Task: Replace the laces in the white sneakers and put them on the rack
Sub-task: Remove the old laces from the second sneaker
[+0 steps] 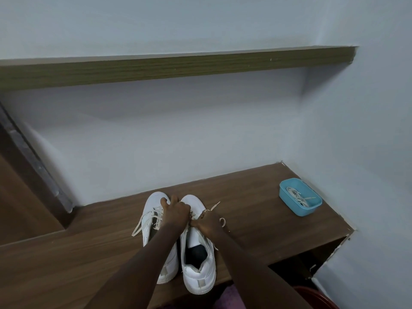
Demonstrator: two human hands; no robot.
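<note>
Left hand grip clamps the right-hand white sneaker; right hand pinches its lace. Best pull gently, one eyelet at a time.

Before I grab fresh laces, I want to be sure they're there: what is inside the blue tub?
The blue tub holds a loose coil of white laces. Its near wall hides part of the bottom, so anything lying there cannot be seen.
</note>
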